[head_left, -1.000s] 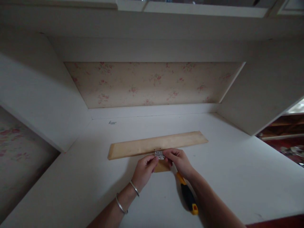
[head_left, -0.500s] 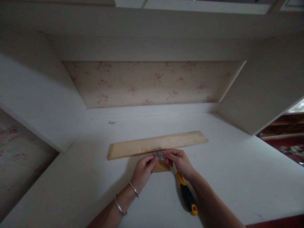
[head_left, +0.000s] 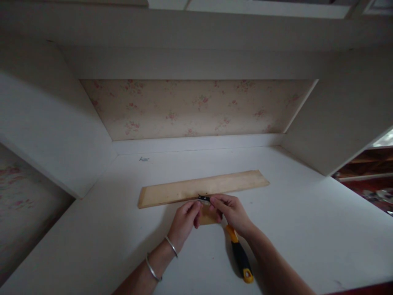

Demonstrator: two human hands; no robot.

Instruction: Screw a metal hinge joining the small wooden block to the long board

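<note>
Pinching hinge [head_left: 204, 198], long axis left to right.

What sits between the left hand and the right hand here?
In the head view, the hinge is between the left hand and right hand, at their fingertips; just below it in the picture, a tan piece also shows between them.
</note>
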